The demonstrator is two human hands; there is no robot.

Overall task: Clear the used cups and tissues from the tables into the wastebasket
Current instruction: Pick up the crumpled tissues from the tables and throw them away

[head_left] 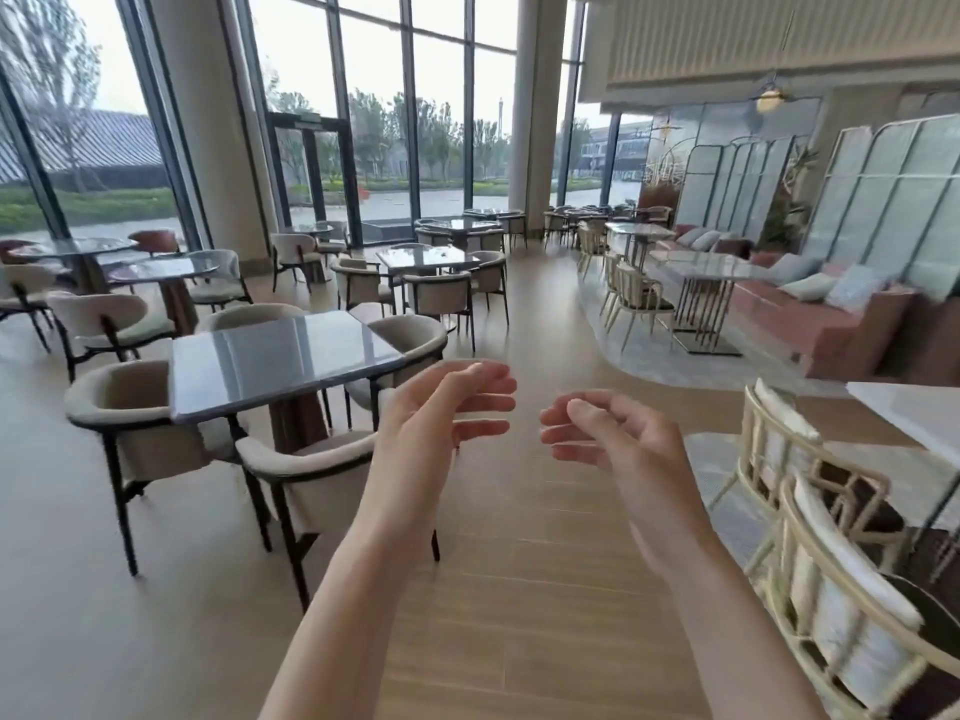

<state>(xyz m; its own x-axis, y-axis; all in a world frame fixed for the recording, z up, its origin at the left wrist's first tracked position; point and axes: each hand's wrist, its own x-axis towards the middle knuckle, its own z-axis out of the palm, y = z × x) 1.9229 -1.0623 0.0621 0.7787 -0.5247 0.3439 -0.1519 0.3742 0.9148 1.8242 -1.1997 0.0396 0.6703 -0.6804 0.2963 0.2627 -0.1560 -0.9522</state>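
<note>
Head view:

- The left hand (441, 407) is raised in the middle of the frame, palm turned inward, fingers loosely spread and slightly bent — it holds nothing.
- The right hand (608, 433) is level with it, just to its right, palm facing the left one, fingers relaxed and a little curled — it too holds nothing. The fingertips of the two hands are near each other but apart.
- Both bare forearms rise from the bottom edge of the frame over a wood-plank floor (519, 589).
- Left of centre stands a grey square table (280, 361) with a glossy top; beige chairs ring it, one chair (311, 470) just left of the left forearm.
- No cup or tissue shows on that tabletop, and no wastebasket is in view.
- Further back, at centre, a second table (426, 257) bears one small speck; it is too small to tell what it is.
- At upper left, two round tables (161, 270) stand beside tall windows (379, 96) looking onto trees.
- At right, a pink bench (831, 324) with cushions runs along glass screens, with pale tables before it.
- At lower right, cream lattice-backed chairs (852, 615) stand by a white tabletop (914, 413).
</note>
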